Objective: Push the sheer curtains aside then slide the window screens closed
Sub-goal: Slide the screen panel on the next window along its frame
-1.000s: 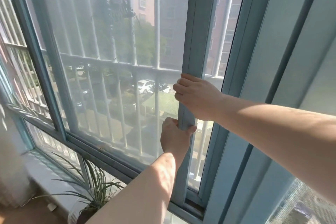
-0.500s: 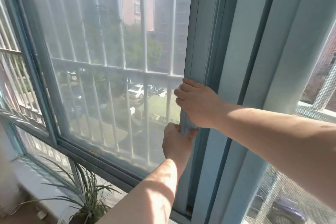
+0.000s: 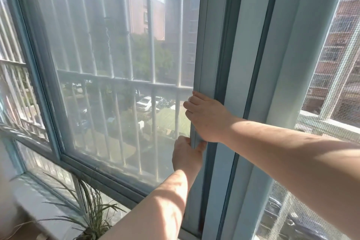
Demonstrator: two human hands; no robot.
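Right hand (image 3: 207,118) fingers (image 3: 191,101) are curling around the left edge of the screen's vertical stile (image 3: 202,64), holding it, palm lying flat over the stile face. Left hand (image 3: 186,155) is sitting just below, touching the same stile, fingers wrapping its left edge and thumb pressing the front, also holding it. Both forearms are reaching in from the lower right and bottom centre. The window screen (image 3: 120,64), hazy mesh in a blue-grey frame, is filling the left and centre of the view, with its stile now sitting tight against the fixed window frame post (image 3: 253,84). Compared with a second ago, the open gap between stile and post, where clear outside view was showing, is gone; half a second ago it was already almost shut, and the hands are keeping the same grip spots on the stile. White security bars (image 3: 150,25), parked cars and buildings are showing through the mesh. A second mesh panel (image 3: 331,64) is showing at far right beyond the post. A spiky potted plant (image 3: 91,214) is sitting on the sill (image 3: 35,212) at lower left. No sheer curtain is identifiable.
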